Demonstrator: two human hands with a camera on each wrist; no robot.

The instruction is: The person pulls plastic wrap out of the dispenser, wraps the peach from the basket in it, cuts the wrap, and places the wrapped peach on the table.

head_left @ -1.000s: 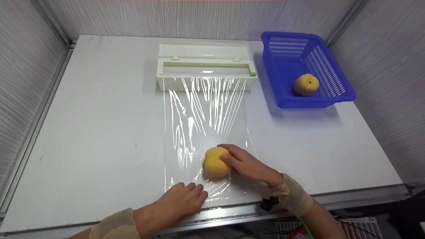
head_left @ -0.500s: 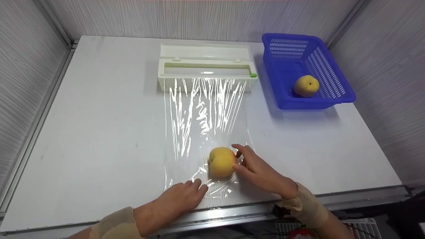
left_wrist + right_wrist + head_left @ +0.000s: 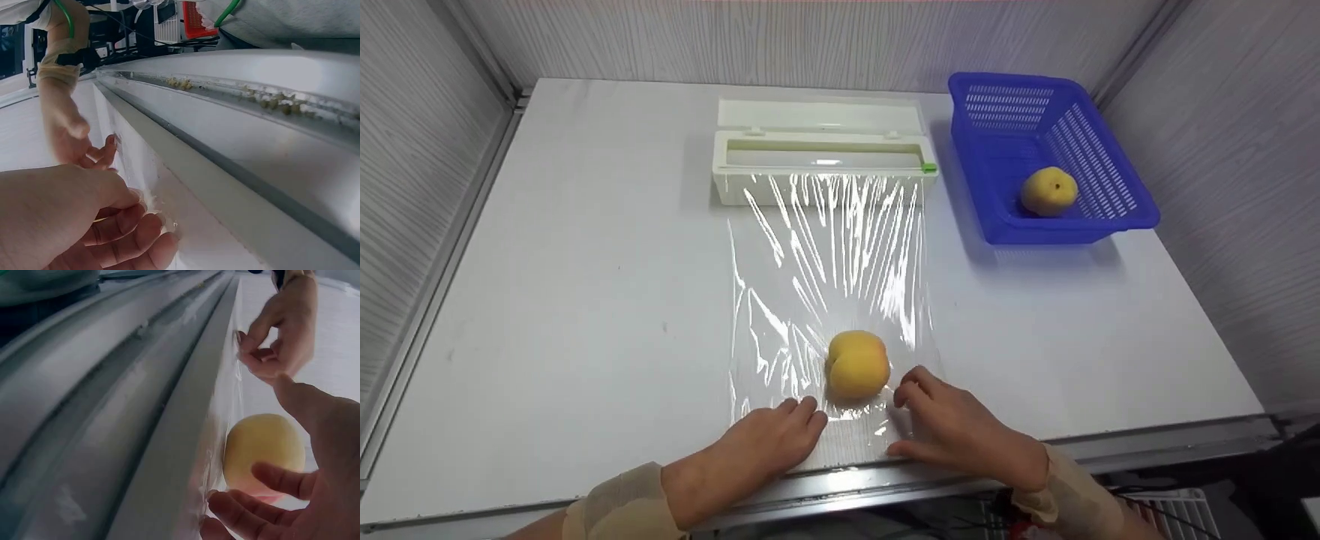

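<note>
Two hands are low over the near edge of one white desk [image 3: 562, 300]. Between them, a little farther back, one yellow peach [image 3: 859, 365] sits on a single sheet of clear film [image 3: 780, 330], nearer the right hand [image 3: 960, 431] and touching neither. That hand's fingers are bent and loose, its thumb well apart from them; the left hand [image 3: 765, 444], fingers curled, pinches the film's near edge between thumb and forefinger. Glare streaks the sheet, and its right margin is hard to follow from where I stand. It runs back to one white dispenser [image 3: 722, 187], lid up, with one roll [image 3: 795, 157] inside and one green slider [image 3: 929, 168] at its right end. To the right stands one blue basket [image 3: 997, 234] with a second peach [image 3: 1048, 191], its underside hidden. Two tan wraps [image 3: 622, 502] circle the wrists; both forearms are cut off by the view.
</note>
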